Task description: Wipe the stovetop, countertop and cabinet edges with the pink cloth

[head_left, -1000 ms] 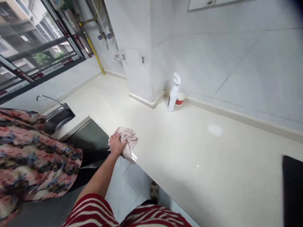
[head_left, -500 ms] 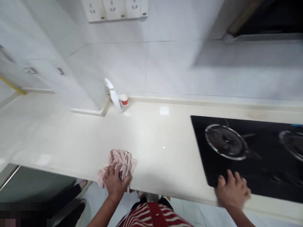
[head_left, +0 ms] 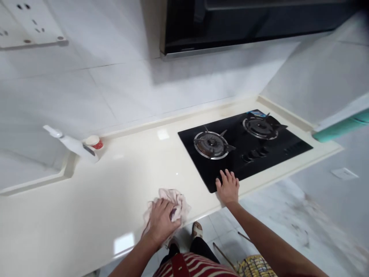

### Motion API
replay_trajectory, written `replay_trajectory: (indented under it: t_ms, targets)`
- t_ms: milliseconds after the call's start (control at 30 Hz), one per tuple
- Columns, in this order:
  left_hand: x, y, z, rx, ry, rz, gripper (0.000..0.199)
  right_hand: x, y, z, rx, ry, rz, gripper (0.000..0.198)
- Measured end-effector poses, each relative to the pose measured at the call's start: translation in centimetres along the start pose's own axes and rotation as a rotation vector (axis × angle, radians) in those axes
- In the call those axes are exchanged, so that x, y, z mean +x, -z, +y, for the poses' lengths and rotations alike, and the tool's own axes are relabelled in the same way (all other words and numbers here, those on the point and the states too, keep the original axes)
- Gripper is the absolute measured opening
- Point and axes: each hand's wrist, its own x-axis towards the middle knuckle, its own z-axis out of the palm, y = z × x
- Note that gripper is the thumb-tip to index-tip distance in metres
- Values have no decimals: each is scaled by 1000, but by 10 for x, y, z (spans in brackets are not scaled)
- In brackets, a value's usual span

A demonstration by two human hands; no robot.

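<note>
Pink cloth (head_left: pixel 180 202), head view: located on the cream tabletop (head_left: pixel 135 181), close to the front edge and left of the black hob (head_left: pixel 245 171). The left hand (head_left: pixel 161 218) lies over it, fingers curved and gripping the bunched fabric against the surface; whether any cloth overhangs the edge cannot be told, as that hand covers part of it. The right hand (head_left: pixel 228 190) rests palm down at the hob's near corner, its fingers spread and holding nothing.

Step in hand, as judged: wiping of the tabletop, the right hand probably serving as a brace. The next move would call for even downward pressure and a path kept short of the hob's edge.

Materials: cloth soft, apparently thin, rumpled into uneven folds. Tabletop smooth, pale and highly glossy. Hob flat, dark and glass-like, carrying two round burners (head_left: pixel 211 144) with pronged supports. Near the tiled back wall (head_left: pixel 129 92) stands a slender white spray bottle (head_left: pixel 75 146), plastic in appearance, beside a short red-and-white cup (head_left: pixel 98 144), probably paper
</note>
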Motion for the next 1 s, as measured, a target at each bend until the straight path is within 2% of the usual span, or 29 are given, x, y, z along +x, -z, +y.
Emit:
replay_trajectory:
  t_ms: [133,233,333,400,467,600,700,767,900,1000]
  targets:
    - [51,30,34,-309,173,-166,27,2,2,0,40,0,2,56]
    - [95,58,47,-339,211,-265,40,4,1,0,63,6,5,54]
    - [140,62,57,-246,216,-252,51,5,1,0,92,12,24,53]
    - [162,50,63,-105,268,-157,56,5,1,1,123,20,43,52]
    - [169,28,66,30,318,-20,63,4,1,3,156,35,56,51]
    - [142,-19,69,224,297,215,61,4,2,5,194,54,52,49]
    - [121,-50,74,310,233,186,59,4,4,3,198,53,24,50]
    - [125,-66,81,304,280,166,66,5,5,1,189,51,6,50]
    - [179,-81,92,229,486,231,84,10,9,7,129,77,-45,52]
    - [229,-73,93,192,547,251,84,15,13,25,108,218,-94,53]
